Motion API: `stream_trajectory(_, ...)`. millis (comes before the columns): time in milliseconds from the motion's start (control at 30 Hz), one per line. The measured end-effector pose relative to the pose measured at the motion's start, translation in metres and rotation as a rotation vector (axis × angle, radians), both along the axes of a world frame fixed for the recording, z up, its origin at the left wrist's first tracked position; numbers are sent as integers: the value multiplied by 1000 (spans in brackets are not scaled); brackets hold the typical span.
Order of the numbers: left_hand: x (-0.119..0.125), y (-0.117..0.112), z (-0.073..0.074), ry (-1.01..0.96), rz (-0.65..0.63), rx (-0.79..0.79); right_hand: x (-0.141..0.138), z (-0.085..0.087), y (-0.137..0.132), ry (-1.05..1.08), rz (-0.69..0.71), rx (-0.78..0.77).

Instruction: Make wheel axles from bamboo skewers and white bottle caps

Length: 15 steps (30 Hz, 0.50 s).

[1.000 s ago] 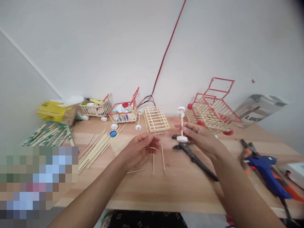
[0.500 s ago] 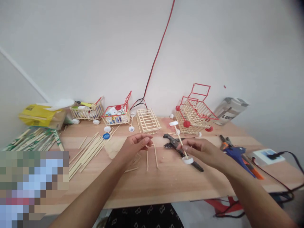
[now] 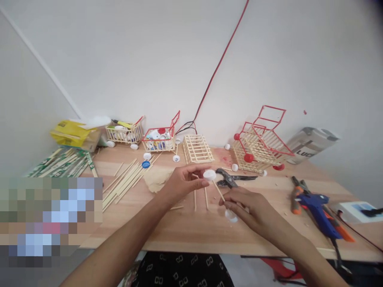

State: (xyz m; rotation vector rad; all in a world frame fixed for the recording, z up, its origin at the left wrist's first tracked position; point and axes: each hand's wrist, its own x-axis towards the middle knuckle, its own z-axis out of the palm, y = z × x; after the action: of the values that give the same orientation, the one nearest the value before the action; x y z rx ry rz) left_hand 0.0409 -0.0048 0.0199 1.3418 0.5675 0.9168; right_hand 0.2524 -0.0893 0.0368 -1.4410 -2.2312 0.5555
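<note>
With the right hand (image 3: 248, 205) grip pinching the stick (image 3: 219, 191), hold it steady and square to the white cap (image 3: 210, 175); left hand (image 3: 186, 180) grip narrow there, contact unclear.

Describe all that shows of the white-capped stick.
The stick is thin and pale, apparently wood, with round, plastic-looking white caps at both ends; the lower cap looks blurred. It slants above the table, upper end leaning left. The right hand pinches it near the lower cap; the left hand is at the upper cap.
</note>
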Motion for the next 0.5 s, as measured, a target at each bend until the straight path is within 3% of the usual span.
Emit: stream_trajectory(500,3,3,-10,-58,67,-4,-7,-6,5,47,31,-2)
